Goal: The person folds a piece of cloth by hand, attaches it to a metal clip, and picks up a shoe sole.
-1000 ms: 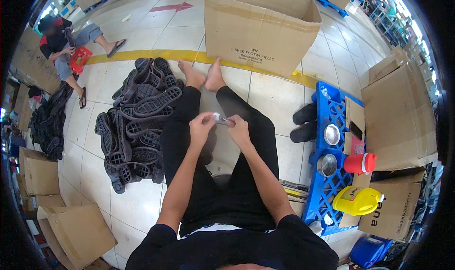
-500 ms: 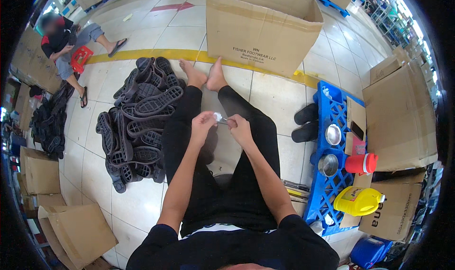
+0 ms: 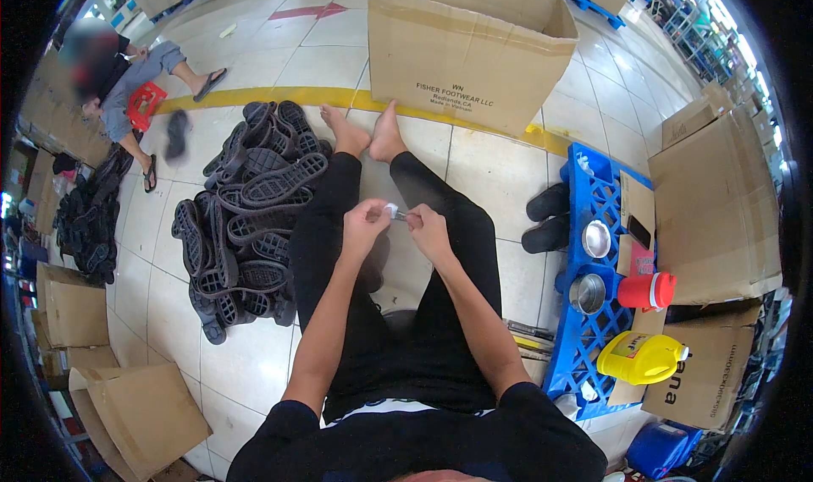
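Okay, close two-handed step: the left hand, just right of the dark sole pile, has its fingers pinching a small white piece; the right hand, farther right of the pile, has its fingers pinching a thin metallic item, too small to identify. Both items sit right of the pile, between the knees; they meet or nearly meet, can't tell which. Step in hand, probably: working the metallic end against the white piece. Next move likely calls for a firm left pinch and small, lined-up right-hand motion; a slip could drop the white piece. Blue pallet is well right of the pile, tall carton beyond it to the right.
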A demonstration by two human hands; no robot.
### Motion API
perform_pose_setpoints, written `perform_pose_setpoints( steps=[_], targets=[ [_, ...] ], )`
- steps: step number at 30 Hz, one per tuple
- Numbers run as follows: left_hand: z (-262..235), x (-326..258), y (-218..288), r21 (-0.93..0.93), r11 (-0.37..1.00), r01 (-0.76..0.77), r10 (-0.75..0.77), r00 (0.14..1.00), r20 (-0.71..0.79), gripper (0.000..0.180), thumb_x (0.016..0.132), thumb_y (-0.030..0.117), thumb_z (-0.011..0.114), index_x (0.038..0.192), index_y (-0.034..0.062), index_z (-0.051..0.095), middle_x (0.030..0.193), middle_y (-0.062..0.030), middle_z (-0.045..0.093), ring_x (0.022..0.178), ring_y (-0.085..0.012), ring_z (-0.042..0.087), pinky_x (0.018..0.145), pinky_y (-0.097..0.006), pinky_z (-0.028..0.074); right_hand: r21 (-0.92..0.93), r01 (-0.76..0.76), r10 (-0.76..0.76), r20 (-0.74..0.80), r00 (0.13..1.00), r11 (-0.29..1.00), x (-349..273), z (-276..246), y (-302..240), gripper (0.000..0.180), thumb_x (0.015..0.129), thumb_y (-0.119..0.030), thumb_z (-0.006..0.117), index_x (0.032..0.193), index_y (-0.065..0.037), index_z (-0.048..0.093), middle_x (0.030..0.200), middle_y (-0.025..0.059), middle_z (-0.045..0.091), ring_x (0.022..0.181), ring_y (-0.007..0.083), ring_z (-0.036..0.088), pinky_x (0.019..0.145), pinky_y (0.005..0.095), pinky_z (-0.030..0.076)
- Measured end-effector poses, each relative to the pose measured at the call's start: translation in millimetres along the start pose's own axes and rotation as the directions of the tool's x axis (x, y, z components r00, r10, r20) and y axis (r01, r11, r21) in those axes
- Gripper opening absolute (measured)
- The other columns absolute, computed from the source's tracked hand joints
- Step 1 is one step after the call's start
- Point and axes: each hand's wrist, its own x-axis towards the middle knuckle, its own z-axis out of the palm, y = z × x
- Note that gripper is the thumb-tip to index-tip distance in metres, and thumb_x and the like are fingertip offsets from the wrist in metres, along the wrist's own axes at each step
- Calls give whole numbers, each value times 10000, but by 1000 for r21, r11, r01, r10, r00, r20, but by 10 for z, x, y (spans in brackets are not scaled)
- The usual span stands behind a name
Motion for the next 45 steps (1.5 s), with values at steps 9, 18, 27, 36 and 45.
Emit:
perform_pose_setpoints(
  steps=[9, 18, 27, 36, 45],
  targets=[
    [-13, 14, -22, 112, 990, -87, 96, 992, -76, 156, 796, 36, 697, 942, -13, 666, 808, -61, 678, 709, -95, 628, 640, -239, 500, -70, -16, 10, -88, 996, 997, -1, 7, 27, 77, 828, -39, 620, 874, 23, 614, 755, 200, 649, 703, 334, 657, 633, 379, 504],
    [0, 1, -70, -41, 999, -11, 11, 1000, -8, 140, 823, 46, 694, 942, -23, 665, 807, -37, 668, 726, -65, 599, 677, -216, 486, -34, 9, -11, -54, 999, 999, -13, 16, -15, 94, 829, -56, 625, 872, 26, 617, 751, 202, 646, 702, 323, 659, 640, 369, 509],
    [19, -4, -69, 16, 998, -58, 58, 998, 4, 140, 808, 47, 698, 929, -17, 670, 790, -47, 666, 727, -78, 616, 648, -227, 497, -19, -28, 28, -27, 999, 999, -7, 25, 3, 101, 834, -57, 622, 891, 25, 610, 739, 196, 642, 686, 313, 656, 636, 370, 507],
    [19, -14, -20, 164, 975, -146, 143, 989, 33, 146, 795, 28, 694, 935, -4, 672, 817, -84, 679, 725, -118, 649, 655, -251, 519, -46, -10, 7, -49, 999, 999, -35, 13, -56, 105, 822, -55, 629, 880, 28, 605, 796, 232, 646, 778, 379, 653, 671, 403, 513],
    [10, 11, -210, -3, 1000, -19, 19, 997, 75, 152, 832, 56, 675, 974, -1, 682, 826, -61, 687, 731, -73, 613, 672, -234, 493, -70, -63, 60, -55, 997, 996, -24, 55, 15, 105, 826, -58, 623, 885, 26, 599, 809, 230, 651, 788, 381, 652, 684, 402, 515]
  ],
)
